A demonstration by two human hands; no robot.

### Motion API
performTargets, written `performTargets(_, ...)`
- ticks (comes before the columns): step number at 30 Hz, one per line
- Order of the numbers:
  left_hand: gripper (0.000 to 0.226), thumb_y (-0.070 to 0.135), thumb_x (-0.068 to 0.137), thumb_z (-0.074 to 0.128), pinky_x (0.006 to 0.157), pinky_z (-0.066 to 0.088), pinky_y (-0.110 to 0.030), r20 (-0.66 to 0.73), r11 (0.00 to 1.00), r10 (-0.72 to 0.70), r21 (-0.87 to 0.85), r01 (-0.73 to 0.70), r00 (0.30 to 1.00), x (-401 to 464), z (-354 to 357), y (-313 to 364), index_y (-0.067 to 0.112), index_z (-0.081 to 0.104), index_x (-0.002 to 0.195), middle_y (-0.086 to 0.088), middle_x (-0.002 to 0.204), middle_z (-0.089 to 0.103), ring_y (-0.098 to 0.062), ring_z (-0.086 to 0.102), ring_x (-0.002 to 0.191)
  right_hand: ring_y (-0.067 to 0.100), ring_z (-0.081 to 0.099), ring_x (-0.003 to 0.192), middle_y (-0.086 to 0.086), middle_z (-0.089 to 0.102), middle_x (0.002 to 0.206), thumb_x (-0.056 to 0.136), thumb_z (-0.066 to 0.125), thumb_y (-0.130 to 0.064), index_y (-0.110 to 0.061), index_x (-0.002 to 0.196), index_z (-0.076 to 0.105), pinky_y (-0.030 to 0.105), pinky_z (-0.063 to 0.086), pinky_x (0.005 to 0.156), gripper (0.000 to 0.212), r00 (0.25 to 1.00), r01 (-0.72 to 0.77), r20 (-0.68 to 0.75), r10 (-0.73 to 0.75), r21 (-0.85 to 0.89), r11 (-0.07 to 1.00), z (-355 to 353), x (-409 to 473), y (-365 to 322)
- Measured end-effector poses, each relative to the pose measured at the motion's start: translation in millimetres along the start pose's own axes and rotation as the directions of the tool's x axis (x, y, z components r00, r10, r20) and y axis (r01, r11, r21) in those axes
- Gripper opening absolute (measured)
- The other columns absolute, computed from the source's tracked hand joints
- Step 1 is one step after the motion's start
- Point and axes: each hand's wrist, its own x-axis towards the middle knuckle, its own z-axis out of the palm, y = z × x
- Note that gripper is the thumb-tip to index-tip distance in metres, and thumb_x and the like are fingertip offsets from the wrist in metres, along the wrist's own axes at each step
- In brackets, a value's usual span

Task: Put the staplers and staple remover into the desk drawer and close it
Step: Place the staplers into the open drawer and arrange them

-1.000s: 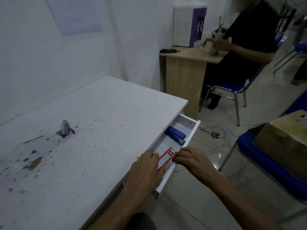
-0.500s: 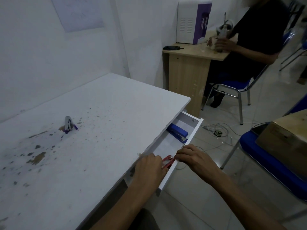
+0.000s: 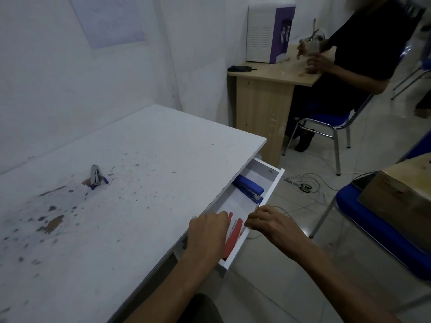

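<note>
The white desk (image 3: 140, 217) has its drawer (image 3: 275, 184) pulled out on the right side. A blue stapler (image 3: 250, 188) lies at the drawer's far end. A red stapler (image 3: 233, 236) lies lengthwise at the near end, low inside the drawer. My left hand (image 3: 207, 231) reaches into the drawer with its fingers curled against the red stapler's left side. My right hand (image 3: 272, 223) rests its fingertips on the drawer's front rim, right beside the stapler's tip. A metal and purple staple remover (image 3: 95, 177) stands on the stained desktop, far left of both hands.
Another person sits on a blue chair (image 3: 331, 122) at a wooden desk (image 3: 263, 108) behind the drawer. A second blue chair (image 3: 382, 229) carrying a cardboard box (image 3: 401, 197) stands close on the right. Cables and scissors (image 3: 305, 187) lie on the tiled floor.
The red stapler has gone from being held up between both hands to lying low in the drawer. My right hand has shifted off it to the drawer's front rim.
</note>
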Motion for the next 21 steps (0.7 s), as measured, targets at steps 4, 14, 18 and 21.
performTargets(4,0.032,0.034,0.089,0.049,0.090,0.045,-0.026,-0.129,0.994,-0.022,-0.105,0.008,0.991,-2.7,-8.0,-9.6,0.017,0.052,0.115,-0.003,0.116,0.063,-0.019,0.063,0.096,0.011,0.067,0.090,-0.005,0.073,0.098,0.068,0.083,-0.024,-0.026,0.100,0.071,0.023,0.055,0.072,0.034,1.000,0.003,0.008,-0.003,-0.005,1.000,4.3,-4.5,-0.4)
performTargets(14,0.032,0.037,0.074,0.062,0.072,0.049,-0.037,-0.470,0.965,-0.049,-0.251,-0.080,0.881,-19.1,-4.2,-73.4,0.012,0.066,0.094,-0.012,0.091,0.073,-0.029,0.068,0.075,0.015,0.065,0.096,-0.003,0.071,0.104,0.076,0.076,-0.023,-0.026,0.106,0.067,0.029,0.058,0.071,0.031,1.000,-0.005,0.002,0.005,0.022,1.000,2.8,7.5,-4.1)
performTargets(18,0.038,0.031,0.063,0.065,0.062,0.053,-0.050,-0.435,0.978,-0.073,-0.208,-0.021,0.898,-19.2,1.8,-89.2,0.004,0.066,0.090,-0.019,0.086,0.072,-0.037,0.069,0.069,0.014,0.064,0.096,-0.004,0.071,0.104,0.073,0.079,-0.023,-0.026,0.104,0.068,0.027,0.056,0.074,0.033,1.000,-0.020,0.000,0.020,0.021,1.000,5.4,15.0,-9.4)
performTargets(21,0.039,0.035,0.067,0.063,0.071,0.053,-0.047,-0.413,0.972,-0.088,-0.237,-0.013,0.907,-19.3,6.7,-96.2,0.008,0.066,0.094,-0.017,0.094,0.071,-0.035,0.068,0.078,0.013,0.065,0.093,-0.005,0.072,0.102,0.070,0.082,-0.021,-0.025,0.102,0.069,0.025,0.054,0.075,0.035,1.000,-0.028,-0.006,0.028,0.028,0.999,3.6,16.5,-10.5)
